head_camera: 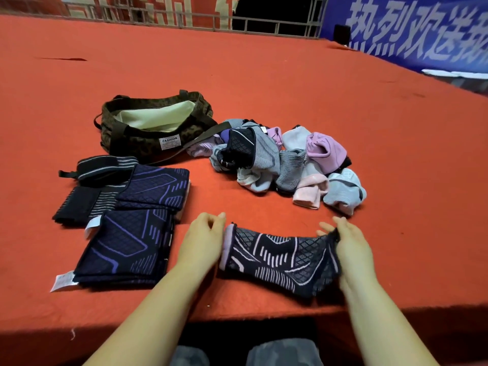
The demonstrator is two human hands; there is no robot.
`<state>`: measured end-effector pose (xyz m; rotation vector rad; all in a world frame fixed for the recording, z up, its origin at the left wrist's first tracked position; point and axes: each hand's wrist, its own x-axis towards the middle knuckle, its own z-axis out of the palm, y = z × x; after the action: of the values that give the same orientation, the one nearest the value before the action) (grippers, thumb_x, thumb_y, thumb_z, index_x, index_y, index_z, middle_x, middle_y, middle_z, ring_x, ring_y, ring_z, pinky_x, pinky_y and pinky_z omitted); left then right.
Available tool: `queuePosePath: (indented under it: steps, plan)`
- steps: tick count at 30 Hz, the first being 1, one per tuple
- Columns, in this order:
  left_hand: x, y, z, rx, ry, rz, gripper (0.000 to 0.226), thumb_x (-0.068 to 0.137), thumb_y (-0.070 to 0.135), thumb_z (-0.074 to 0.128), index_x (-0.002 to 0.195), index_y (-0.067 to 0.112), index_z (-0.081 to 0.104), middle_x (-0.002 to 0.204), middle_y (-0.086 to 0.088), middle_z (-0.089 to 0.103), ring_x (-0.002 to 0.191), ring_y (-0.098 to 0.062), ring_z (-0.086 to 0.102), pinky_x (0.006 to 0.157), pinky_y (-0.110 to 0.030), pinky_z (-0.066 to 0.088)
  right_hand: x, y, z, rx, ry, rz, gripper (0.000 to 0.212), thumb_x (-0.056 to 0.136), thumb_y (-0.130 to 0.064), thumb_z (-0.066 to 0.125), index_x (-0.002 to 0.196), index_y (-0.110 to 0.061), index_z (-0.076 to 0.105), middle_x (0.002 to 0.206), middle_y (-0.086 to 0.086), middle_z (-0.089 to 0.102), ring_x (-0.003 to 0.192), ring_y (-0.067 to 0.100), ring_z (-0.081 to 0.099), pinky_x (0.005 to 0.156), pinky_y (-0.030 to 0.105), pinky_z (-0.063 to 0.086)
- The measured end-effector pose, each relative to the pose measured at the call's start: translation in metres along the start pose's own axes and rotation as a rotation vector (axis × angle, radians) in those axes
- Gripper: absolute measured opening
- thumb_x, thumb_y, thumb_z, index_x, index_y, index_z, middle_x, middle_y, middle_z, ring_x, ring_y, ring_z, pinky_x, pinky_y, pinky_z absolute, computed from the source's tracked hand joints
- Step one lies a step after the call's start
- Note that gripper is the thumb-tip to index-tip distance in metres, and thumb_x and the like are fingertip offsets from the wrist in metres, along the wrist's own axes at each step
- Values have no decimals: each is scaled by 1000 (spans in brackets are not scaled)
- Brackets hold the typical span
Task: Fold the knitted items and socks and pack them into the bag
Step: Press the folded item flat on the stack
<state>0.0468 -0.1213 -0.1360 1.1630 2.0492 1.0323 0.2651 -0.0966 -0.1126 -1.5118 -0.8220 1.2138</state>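
Navy sock (281, 260) — right hand (351, 249) pinches | left hand (202, 241) touches

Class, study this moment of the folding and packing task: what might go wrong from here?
1. The dark patterned sock lies near the table's front edge; it might slip off while being folded.
2. The bag strap runs under the unfolded pile; moving the bag could scatter it.
3. The right hand pinches only one edge, so the fold may go uneven.

My left hand (203, 237): forearm bare, reaching forward, fingers curled loosely, thumb side up, resting against the cloth's left end. My right hand (348, 247): forearm bare, reaching forward, thumb and fingertips pinching a fold of fabric at its right end.
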Motion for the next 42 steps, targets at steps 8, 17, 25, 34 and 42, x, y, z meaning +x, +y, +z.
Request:
queuePosePath:
  steps: [8, 17, 25, 34, 42]
  plan:
    - [-15, -1, 0, 202, -85, 28, 38, 72, 55, 71, 89, 25, 53, 81, 9, 61, 84, -16, 59, 72, -30, 43, -5, 22, -24, -650, -27, -153, 80, 78, -28, 75, 143, -15, 30, 137, 12, 49, 124, 27, 49, 101, 31, 36]
    - [-14, 9, -3, -368, -144, -16, 18, 90, 16, 60, 73, 11, 63, 69, -4, 67, 67, -19, 59, 69, -34, 47, 9, 21, -36, -639, 8, -433, 65, 84, -9, 67, 140, -22, 36, 120, 10, 63, 111, 25, 59, 84, 22, 38]
    - [-37, -15, -7, 208, -135, 11, 30, 93, 49, 45, 89, 20, 52, 91, -1, 66, 93, -24, 60, 77, -32, 41, 23, 35, 2, -1012, -25, -412, 65, 88, -26, 61, 145, -17, 30, 150, 11, 27, 138, 29, 25, 109, 33, 27]
    - [-63, -44, 4, 223, -26, 281, 29, 74, 38, 76, 74, 29, 48, 69, 15, 54, 78, -12, 51, 75, -25, 39, -37, 81, 32, -1070, -474, -750, 75, 72, -70, 20, 134, -37, 46, 149, -13, 33, 143, 9, 17, 113, 23, -5]
    - [-54, -35, 0, -91, 4, 348, 21, 87, 23, 57, 104, 21, 69, 99, 9, 69, 94, -6, 61, 90, -25, 45, -32, 76, 31, -808, -413, -733, 31, 86, -17, 67, 116, -24, 66, 126, -9, 58, 127, 14, 47, 113, 28, 20]
